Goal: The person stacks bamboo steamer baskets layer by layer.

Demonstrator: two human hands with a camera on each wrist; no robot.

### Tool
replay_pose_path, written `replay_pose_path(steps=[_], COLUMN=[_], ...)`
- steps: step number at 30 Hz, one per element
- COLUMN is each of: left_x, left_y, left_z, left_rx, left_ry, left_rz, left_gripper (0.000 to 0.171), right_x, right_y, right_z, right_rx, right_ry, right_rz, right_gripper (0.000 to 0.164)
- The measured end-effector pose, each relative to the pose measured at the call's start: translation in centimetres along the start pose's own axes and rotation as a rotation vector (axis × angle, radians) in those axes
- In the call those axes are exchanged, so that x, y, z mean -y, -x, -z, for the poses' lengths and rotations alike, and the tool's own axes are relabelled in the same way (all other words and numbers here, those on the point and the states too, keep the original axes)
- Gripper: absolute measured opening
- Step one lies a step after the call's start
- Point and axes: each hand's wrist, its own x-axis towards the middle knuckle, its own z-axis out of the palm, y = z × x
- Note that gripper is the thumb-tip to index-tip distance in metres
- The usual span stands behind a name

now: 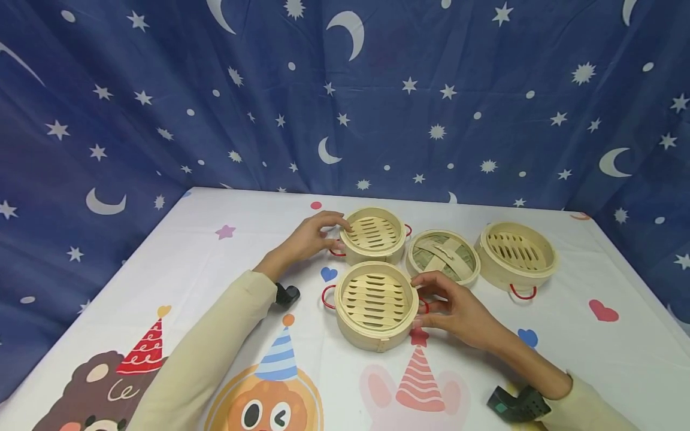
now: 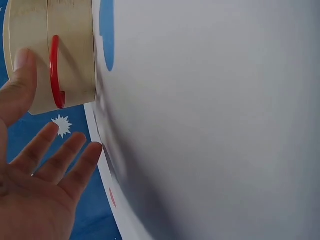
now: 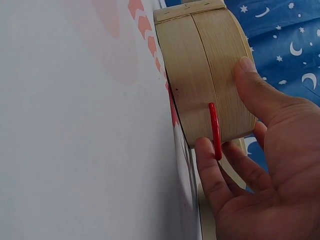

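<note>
Bamboo front basket (image 1: 375,302) sits nearer, left of the lid (image 1: 443,257); right hand (image 1: 459,310) grips its side, fingers curled. Left hand (image 1: 309,236), three fingers apart, touches back basket (image 1: 373,234), also left of the lid.

Backdrop's a dark blue fabric (image 1: 377,143), loosely creased, running across the back and round both sides. White print on it: crescent moons (image 1: 354,31), spiky stars (image 1: 584,73), dots (image 1: 477,115). Below, a white tablecloth (image 1: 188,269) with scattered hearts (image 1: 604,310), a pink star (image 1: 225,231), and cartoon animals (image 1: 81,389) in party hats (image 1: 141,350) along the near side. Head-view light is soft, fairly even. Wrist views: cloth reads greyer, with a blurry shadow (image 2: 145,200) in the left one.
</note>
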Motion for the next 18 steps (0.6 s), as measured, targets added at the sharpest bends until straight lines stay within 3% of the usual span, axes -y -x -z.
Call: replay_pose_path(steps=[8,18], left_x=[0.15,-0.04], left_y=[0.04,0.67], left_z=[-0.11,-0.23], left_rx=[-0.015,-0.063], left_ry=[0.042,0.102], left_rz=[-0.027,0.032], left_gripper=[0.028,0.027], right_x=[0.06,0.04], right_y=[-0.06,0.0], right_z=[-0.09,-0.11], right_rx=[-0.002,-0.005], right_ry=[0.003,0.007], right_rz=[-0.007,0.001], right_gripper=[0.06,0.06])
